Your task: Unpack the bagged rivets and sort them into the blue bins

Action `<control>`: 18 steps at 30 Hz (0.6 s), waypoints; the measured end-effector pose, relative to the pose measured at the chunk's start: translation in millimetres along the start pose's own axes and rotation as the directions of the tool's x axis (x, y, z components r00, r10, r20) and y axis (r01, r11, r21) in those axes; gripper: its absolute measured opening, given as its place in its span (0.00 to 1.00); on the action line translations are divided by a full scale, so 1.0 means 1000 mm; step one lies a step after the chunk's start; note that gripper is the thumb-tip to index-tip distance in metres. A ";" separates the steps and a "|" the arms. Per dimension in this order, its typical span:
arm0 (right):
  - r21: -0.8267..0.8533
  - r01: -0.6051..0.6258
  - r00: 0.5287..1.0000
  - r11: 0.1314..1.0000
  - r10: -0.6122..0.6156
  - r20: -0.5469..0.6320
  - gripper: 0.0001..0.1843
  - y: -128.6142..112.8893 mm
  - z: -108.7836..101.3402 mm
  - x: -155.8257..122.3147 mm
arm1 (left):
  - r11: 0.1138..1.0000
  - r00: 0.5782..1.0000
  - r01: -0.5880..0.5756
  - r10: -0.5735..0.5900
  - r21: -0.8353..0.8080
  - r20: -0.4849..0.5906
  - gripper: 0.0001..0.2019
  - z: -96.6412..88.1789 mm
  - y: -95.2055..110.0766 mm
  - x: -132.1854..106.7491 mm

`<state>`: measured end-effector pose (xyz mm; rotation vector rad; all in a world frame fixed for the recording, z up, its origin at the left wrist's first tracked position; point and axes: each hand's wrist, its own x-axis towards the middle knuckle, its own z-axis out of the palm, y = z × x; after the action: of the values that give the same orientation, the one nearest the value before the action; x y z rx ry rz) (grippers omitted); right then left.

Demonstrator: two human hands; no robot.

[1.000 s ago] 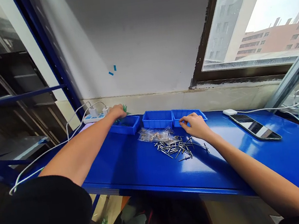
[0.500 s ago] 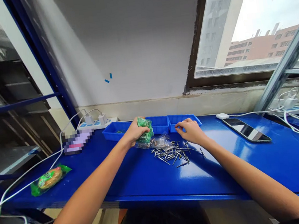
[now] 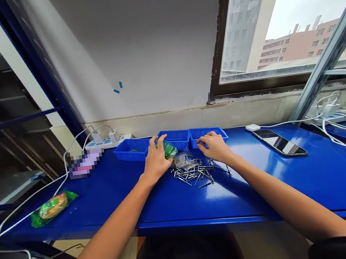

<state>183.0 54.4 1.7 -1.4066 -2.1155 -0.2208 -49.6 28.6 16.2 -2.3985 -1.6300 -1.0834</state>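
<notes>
Left grip: the left hand (image 3: 156,159) was clenched on a crumpled green plastic bag (image 3: 169,149), thumb below and fingers over it, the index finger lifted.
Green plastic bag: it was held just above the counter (image 3: 263,185), at the far right of the left grip and in front of the middle blue tray (image 3: 176,135).
Right grip: the right hand (image 3: 215,147) lay with curled fingers at the near rim of the right blue tray (image 3: 207,132). Whether it pinched anything could not be told.
Between the grips: small clear bags (image 3: 181,159) lay just beside the green plastic bag. A heap of loose metal pins (image 3: 198,173) was spread just near of both grips.
Left of the left grip: the left blue tray (image 3: 127,150) held a few small items.
Step in hand (judgement): the bag was being brought to the heap and not yet opened.
Next move calls for (judgement): a second grip on the bag's mouth, and a fine pinch for single pins, which lay crossed and would snag.
</notes>
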 end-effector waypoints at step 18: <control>0.375 0.340 0.926 0.863 -0.378 0.029 0.37 -0.053 0.005 -0.014 | 0.841 0.857 -0.477 0.510 -0.254 0.079 0.49 0.008 -0.007 -0.007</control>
<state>138.1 23.5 -0.9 -0.8167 -2.3443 0.1026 -52.8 29.2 4.1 -2.8669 -0.8428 -1.0542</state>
